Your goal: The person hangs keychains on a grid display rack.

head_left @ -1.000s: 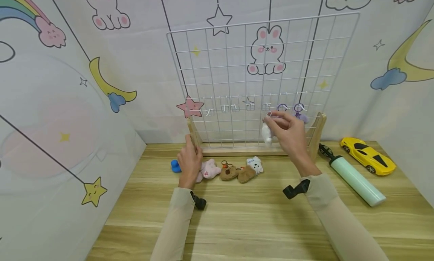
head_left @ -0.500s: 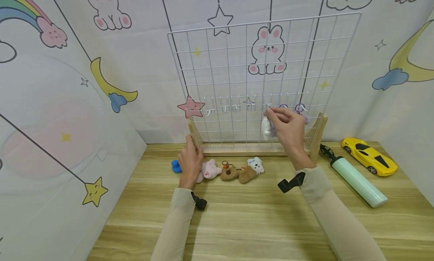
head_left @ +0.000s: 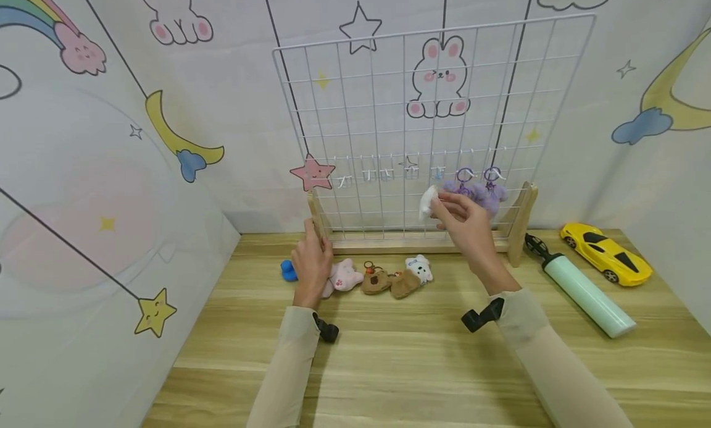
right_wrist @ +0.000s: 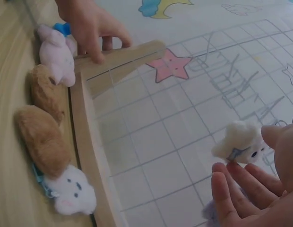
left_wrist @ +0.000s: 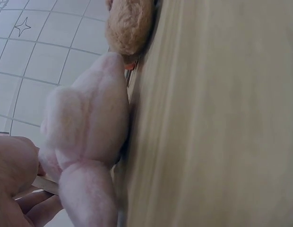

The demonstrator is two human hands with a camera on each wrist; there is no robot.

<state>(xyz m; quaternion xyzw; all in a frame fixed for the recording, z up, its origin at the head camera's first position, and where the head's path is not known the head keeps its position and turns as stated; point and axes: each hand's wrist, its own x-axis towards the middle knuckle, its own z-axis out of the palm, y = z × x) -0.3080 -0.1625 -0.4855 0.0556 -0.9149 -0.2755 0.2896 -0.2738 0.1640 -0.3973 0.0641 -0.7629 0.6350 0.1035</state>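
Observation:
My right hand (head_left: 466, 223) pinches a small white plush keychain (head_left: 428, 202) between thumb and fingers, in front of the white wire grid rack (head_left: 389, 119). In the right wrist view this plush dog (right_wrist: 241, 142) shows a dark eye and a blue bow; its ring is hidden. Two purple plush keychains (head_left: 489, 197) hang from hooks just right of that hand. My left hand (head_left: 312, 261) grips the rack's left wooden foot (right_wrist: 132, 59). Beside it on the table lies a pink plush (left_wrist: 85, 118).
Two brown plush keychains (head_left: 375, 281) and another white plush dog (head_left: 419, 268) lie in a row before the rack. A blue object (head_left: 287, 270) sits left of my left hand. At right are a pale green pump (head_left: 589, 297) and a yellow toy car (head_left: 605, 254).
My right hand first rose toward a hook with the white plush, then came slightly down, and the plush now tilts up to the left. The purple keychains show more fully. My left hand stays put.

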